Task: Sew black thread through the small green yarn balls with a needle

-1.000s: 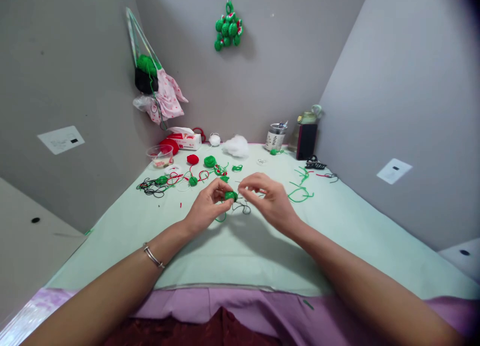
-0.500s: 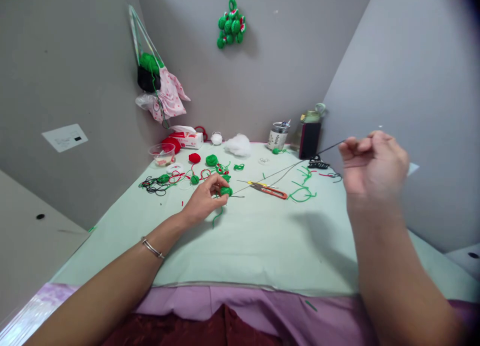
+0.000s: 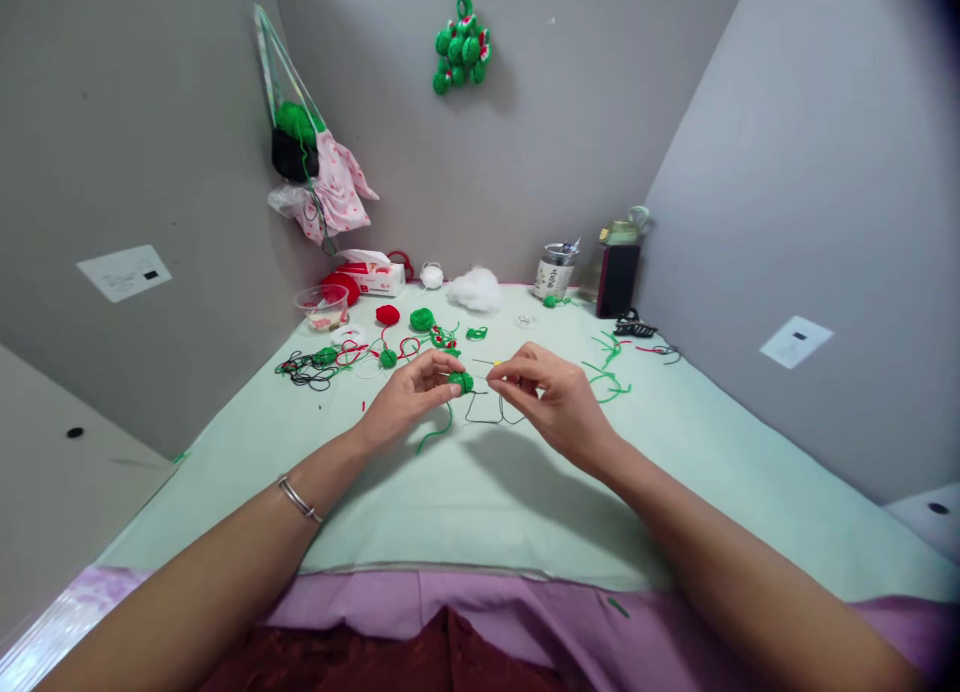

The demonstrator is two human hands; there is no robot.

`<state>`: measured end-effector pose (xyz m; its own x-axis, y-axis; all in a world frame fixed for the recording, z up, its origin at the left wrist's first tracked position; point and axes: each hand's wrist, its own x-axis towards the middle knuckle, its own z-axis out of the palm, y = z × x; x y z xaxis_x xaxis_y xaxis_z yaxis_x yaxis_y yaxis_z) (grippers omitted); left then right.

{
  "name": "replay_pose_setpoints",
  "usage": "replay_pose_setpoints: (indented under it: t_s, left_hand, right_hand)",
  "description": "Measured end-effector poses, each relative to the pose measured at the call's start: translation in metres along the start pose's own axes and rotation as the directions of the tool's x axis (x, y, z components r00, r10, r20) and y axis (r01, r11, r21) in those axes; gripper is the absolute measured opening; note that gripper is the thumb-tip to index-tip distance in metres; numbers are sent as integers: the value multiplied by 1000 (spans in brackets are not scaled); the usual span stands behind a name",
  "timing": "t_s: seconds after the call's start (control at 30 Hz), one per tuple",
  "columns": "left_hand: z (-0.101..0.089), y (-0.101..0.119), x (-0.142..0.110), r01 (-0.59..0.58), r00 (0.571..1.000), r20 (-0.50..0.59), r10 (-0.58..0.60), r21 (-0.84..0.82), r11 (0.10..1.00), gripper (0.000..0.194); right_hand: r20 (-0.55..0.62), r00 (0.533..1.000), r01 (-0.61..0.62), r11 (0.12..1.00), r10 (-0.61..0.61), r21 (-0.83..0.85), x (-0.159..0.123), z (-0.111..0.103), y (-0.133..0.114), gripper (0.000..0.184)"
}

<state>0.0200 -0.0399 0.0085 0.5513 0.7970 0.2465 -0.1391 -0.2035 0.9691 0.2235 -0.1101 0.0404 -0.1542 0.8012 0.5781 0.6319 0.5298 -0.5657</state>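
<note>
My left hand (image 3: pixel 409 397) is closed around a small green crocheted ball (image 3: pixel 460 383), gripping it between thumb and fingers. A green yarn tail (image 3: pixel 436 434) trails from it onto the table. Just right of the ball, my right hand (image 3: pixel 551 392) pinches with thumb and forefinger; what sits between the tips is too small to make out. Slack black yarn (image 3: pixel 487 421) loops below, between the ball and my right fingers. The orange-handled thread snips are mostly hidden behind my right hand; only a yellow bit (image 3: pixel 496 364) shows.
Tangled black cord (image 3: pixel 307 370), a red yarn ball (image 3: pixel 388 315), a green yarn ball (image 3: pixel 422 319) and a clear tub (image 3: pixel 324 307) lie to the left. White stuffing (image 3: pixel 478 290), a pen tin (image 3: pixel 556 271) and a phone (image 3: pixel 618 281) line the back. Green yarn scraps (image 3: pixel 609 380) lie right.
My right hand has come down from high on the right to beside the green ball. The black yarn, stretched taut before, now hangs slack. My left hand has kept its hold on the ball.
</note>
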Motion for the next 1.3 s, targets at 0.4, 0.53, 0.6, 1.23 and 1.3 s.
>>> replay_pose_setpoints:
  t_s: [0.4, 0.53, 0.6, 1.23, 1.3]
  left_hand:
    - [0, -1, 0, 9, 999, -45, -8, 35, 999, 26]
    - [2, 0, -1, -2, 999, -44, 5, 68, 998, 26]
    - [3, 0, -2, 2, 999, -46, 1, 72, 997, 27]
    - [11, -4, -4, 0, 996, -86, -4, -45, 999, 28]
    - [13, -5, -4, -39, 994, -104, 38, -9, 999, 26]
  right_hand:
    - [122, 991, 78, 984, -59, -160, -3, 7, 4, 15]
    - [119, 991, 84, 985, -66, -152, -3, 10, 4, 14]
    - [109, 992, 76, 985, -59, -154, -4, 12, 4, 13]
    - [171, 948, -309, 905, 269, 292, 0, 29, 12, 29]
    - [226, 924, -374, 858, 310, 351, 1, 29, 14, 27]
